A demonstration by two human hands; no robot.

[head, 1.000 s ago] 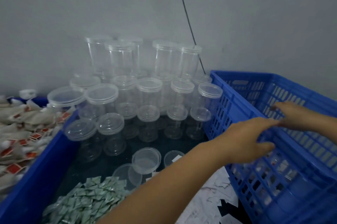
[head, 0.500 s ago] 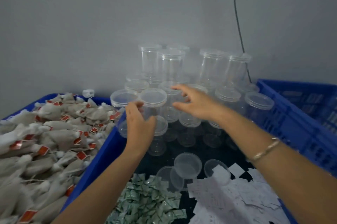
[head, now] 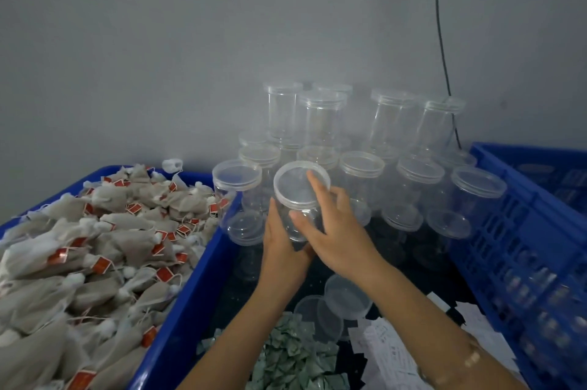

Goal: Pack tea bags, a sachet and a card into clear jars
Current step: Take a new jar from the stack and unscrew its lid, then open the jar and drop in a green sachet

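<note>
Now, open the jar (head: 297,221) at frame centre.
Your left hand (head: 281,249) curls its fingers round the base, and your right hand (head: 338,234) clasps the top; steady the base and work the lid (head: 293,184) off level.

My forearms reach forward together; my left hand (head: 282,248) grips the jar (head: 293,186), my right hand (head: 340,240) curls fingers (head: 318,191) over it.

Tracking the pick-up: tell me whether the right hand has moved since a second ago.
Yes. The right hand has left the right-side blue crate and gone leftward to the lidded clear jar that the left hand grips.
</note>
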